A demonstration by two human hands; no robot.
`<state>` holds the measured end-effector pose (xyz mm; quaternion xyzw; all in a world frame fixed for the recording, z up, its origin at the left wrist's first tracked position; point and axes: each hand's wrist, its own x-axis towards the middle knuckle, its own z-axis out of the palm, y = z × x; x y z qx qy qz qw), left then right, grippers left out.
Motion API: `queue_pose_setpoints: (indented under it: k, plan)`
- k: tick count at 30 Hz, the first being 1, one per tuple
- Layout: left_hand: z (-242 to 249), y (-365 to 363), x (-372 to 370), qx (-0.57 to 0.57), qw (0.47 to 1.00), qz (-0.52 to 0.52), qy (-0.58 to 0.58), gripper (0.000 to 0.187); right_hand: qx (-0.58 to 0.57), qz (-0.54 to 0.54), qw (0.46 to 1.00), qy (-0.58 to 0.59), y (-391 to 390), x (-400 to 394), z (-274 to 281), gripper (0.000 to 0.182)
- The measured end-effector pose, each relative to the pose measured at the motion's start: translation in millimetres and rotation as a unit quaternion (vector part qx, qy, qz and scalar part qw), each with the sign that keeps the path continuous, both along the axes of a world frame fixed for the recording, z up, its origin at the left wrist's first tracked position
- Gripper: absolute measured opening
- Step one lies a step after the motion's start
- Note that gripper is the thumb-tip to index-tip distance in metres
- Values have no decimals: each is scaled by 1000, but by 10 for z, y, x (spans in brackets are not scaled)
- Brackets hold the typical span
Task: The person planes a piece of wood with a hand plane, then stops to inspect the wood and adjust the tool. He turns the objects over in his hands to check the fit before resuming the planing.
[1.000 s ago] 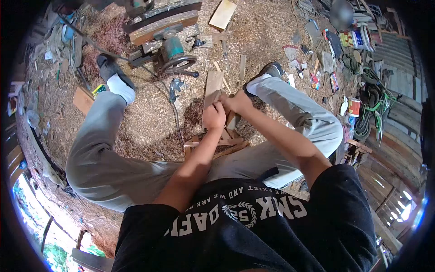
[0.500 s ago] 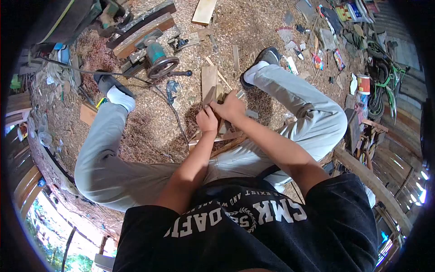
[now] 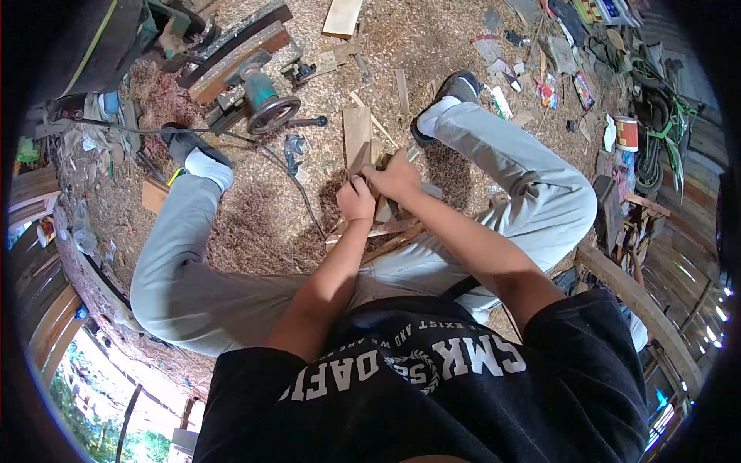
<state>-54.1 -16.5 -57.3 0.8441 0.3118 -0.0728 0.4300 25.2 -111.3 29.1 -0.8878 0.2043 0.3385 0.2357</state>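
two hands nearly touching: left hand clenched and right hand wrapped, both on a small wood piece between the legs; fingertips partly hidden. from there, flat board at 12 o'clock, just beside; handwheel at 10, well apart.

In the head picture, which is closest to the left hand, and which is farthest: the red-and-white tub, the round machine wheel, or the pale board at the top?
Nearest to the left hand first:
1. Round machine wheel, ahead and to the left.
2. Pale board, farther ahead, past the wheel.
3. Red-and-white tub, far over on the right.
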Motion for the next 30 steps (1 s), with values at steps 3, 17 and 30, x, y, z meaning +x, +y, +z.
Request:
queue_pose_setpoints:
  k: [3,17,30]
  plan:
    - [84,-19,45,5,1000,-18,-3,52,-3,5,1000,-4,-21,42,16,96]
    - [27,55,72,-32,997,-63,-37,38,-3,-20,1000,5,-48,59,-99,93]
    - [56,74,40,-26,996,-54,-68,39,-11,-5,1000,5,14,79,-121,93]
